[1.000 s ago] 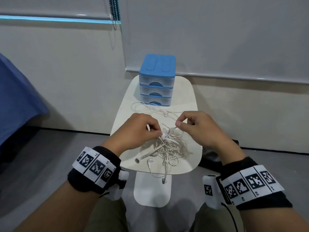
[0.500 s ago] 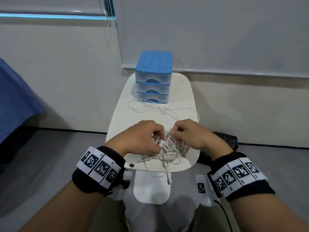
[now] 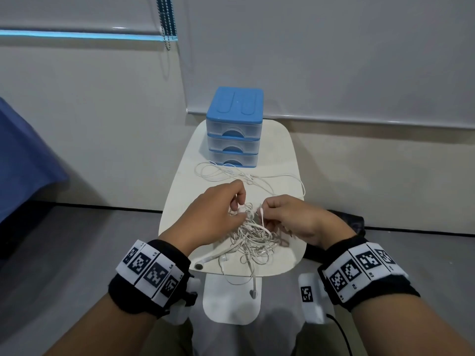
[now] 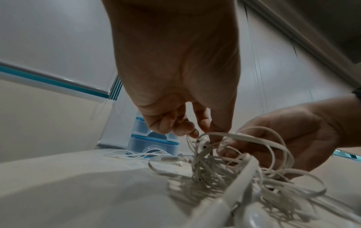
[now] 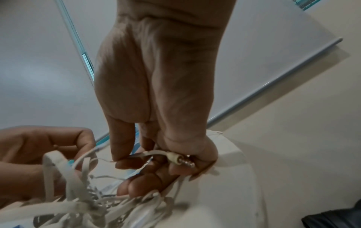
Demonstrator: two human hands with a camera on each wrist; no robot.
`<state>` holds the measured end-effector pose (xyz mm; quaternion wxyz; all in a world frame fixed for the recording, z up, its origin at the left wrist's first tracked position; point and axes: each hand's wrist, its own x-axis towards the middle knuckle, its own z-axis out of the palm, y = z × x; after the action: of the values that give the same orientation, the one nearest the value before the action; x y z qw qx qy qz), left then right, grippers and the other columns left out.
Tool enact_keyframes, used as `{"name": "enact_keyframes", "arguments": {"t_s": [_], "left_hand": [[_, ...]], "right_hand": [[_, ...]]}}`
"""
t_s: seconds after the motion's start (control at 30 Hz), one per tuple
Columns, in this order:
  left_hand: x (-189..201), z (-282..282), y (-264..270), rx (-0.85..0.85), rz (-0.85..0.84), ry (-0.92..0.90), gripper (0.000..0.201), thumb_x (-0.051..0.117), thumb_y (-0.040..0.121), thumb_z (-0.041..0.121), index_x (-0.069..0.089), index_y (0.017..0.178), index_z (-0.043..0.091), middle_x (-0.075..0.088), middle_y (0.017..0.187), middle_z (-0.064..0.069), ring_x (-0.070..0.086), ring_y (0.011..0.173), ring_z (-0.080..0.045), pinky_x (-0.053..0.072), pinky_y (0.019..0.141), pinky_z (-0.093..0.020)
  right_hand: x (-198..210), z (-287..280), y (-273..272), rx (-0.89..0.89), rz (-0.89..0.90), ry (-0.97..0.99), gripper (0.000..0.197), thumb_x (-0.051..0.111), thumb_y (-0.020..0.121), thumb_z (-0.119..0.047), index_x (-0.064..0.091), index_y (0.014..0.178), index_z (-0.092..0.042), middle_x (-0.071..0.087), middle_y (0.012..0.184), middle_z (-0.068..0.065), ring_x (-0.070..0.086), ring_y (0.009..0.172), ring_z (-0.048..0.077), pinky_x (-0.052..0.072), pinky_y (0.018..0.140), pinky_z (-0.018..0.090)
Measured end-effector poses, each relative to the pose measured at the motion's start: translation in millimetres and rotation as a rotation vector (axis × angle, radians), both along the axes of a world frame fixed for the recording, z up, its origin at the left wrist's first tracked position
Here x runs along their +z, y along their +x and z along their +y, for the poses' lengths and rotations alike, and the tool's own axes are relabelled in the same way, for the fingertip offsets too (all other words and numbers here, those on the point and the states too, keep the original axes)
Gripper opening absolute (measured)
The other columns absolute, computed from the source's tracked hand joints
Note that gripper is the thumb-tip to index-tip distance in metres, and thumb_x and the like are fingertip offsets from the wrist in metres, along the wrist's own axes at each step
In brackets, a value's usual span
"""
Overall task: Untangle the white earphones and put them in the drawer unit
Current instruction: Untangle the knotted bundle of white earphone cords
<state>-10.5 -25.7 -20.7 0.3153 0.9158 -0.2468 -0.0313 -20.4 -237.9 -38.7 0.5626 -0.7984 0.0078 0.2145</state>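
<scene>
A tangle of white earphones (image 3: 253, 238) lies on the near half of a small cream table (image 3: 187, 176). My left hand (image 3: 218, 214) pinches strands at the top of the tangle (image 4: 215, 157). My right hand (image 3: 288, 217) faces it and holds a flat cable between thumb and forefinger (image 5: 136, 155), with the metal jack plug (image 5: 181, 161) curled under its other fingers. One earbud (image 3: 253, 292) dangles over the table's near edge. The blue drawer unit (image 3: 235, 124) stands at the table's far end with all three drawers shut.
A separate loose white cable (image 3: 246, 176) lies spread between the drawer unit and my hands. A dark bag (image 3: 354, 222) sits on the grey floor right of the table. A blue cloth (image 3: 23, 160) hangs at the left.
Both hands have drawn closer together over the tangle. The right hand has dropped lower onto the cables and now pinches a strand beside the left hand.
</scene>
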Motion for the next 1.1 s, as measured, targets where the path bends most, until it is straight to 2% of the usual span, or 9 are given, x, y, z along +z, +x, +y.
{"name": "enact_keyframes", "arguments": {"t_s": [0.1,0.17,0.37,0.53,0.7,0.8,0.9,0.97,1.1], "left_hand": [[1,-1,-1,-0.017,-0.067,0.058,0.020,0.072,0.087,0.028,0.052,0.085,0.031,0.055,0.089,0.012,0.048,0.076,0.000,0.037,0.067,-0.030],[4,-2,-1,-0.025,-0.079,0.102,0.015,0.073,0.087,0.034,0.058,0.087,0.033,0.052,0.092,0.013,0.047,0.077,0.004,0.036,0.067,-0.027],[10,-8,5,-0.023,-0.122,0.143,0.002,0.072,0.089,0.031,0.071,0.087,0.030,0.057,0.091,0.013,0.049,0.078,0.002,0.044,0.073,-0.031],[12,-6,8,-0.027,-0.114,0.134,0.011,0.071,0.088,0.023,0.079,0.092,0.030,0.070,0.087,0.015,0.053,0.070,0.004,0.051,0.073,-0.031],[15,-4,7,-0.063,-0.079,0.027,0.020,0.071,0.085,0.013,0.071,0.094,0.031,0.069,0.076,0.015,0.054,0.066,0.005,0.049,0.066,-0.031],[19,-3,6,-0.088,-0.038,-0.032,0.022,0.073,0.085,0.011,0.066,0.092,0.030,0.068,0.075,0.014,0.053,0.061,0.002,0.045,0.062,-0.028],[23,0,8,-0.106,0.014,-0.130,0.023,0.077,0.082,0.011,0.064,0.091,0.029,0.068,0.078,0.012,0.050,0.060,-0.004,0.045,0.062,-0.027],[24,3,8,-0.108,0.060,-0.190,0.025,0.080,0.083,0.013,0.062,0.090,0.029,0.069,0.082,0.009,0.052,0.064,-0.011,0.047,0.064,-0.030],[24,11,11,-0.107,0.092,-0.307,0.026,0.079,0.087,0.009,0.059,0.088,0.025,0.066,0.087,0.006,0.057,0.068,-0.015,0.045,0.064,-0.021]], "right_hand": [[-5,0,2,-0.007,0.006,0.055,0.024,0.055,0.100,-0.005,0.061,0.077,-0.011,0.068,0.072,0.007,0.056,0.067,0.019,0.033,0.065,0.034],[-6,-1,2,-0.004,0.013,0.078,0.024,0.056,0.103,-0.011,0.060,0.079,-0.011,0.068,0.068,0.004,0.056,0.068,0.019,0.031,0.066,0.036],[0,0,-3,-0.014,0.012,0.100,0.026,0.054,0.105,-0.014,0.058,0.079,-0.011,0.067,0.066,0.004,0.056,0.064,0.017,0.032,0.062,0.033],[6,0,-8,-0.090,0.043,0.163,0.026,0.047,0.105,-0.008,0.058,0.082,-0.012,0.067,0.065,0.004,0.055,0.050,0.010,0.031,0.044,0.021],[17,6,-7,-0.155,0.039,0.069,0.011,0.057,0.103,-0.023,0.061,0.094,-0.019,0.066,0.074,-0.002,0.059,0.055,0.008,0.029,0.056,0.028],[27,14,-4,-0.196,-0.153,0.073,0.011,0.069,0.096,-0.024,0.063,0.099,-0.016,0.068,0.088,0.001,0.061,0.067,0.007,0.042,0.055,0.018],[29,18,-6,-0.051,-0.305,0.095,0.021,0.078,0.088,-0.017,0.064,0.103,-0.011,0.065,0.091,-0.001,0.060,0.070,0.003,0.043,0.059,0.010],[24,18,-8,0.012,-0.317,0.115,0.023,0.081,0.086,-0.013,0.065,0.102,-0.009,0.066,0.091,0.001,0.060,0.074,0.007,0.045,0.064,0.014],[12,10,-12,0.005,-0.324,0.048,0.014,0.081,0.084,-0.007,0.068,0.088,-0.011,0.063,0.084,0.002,0.055,0.071,0.014,0.046,0.068,0.026]]}}
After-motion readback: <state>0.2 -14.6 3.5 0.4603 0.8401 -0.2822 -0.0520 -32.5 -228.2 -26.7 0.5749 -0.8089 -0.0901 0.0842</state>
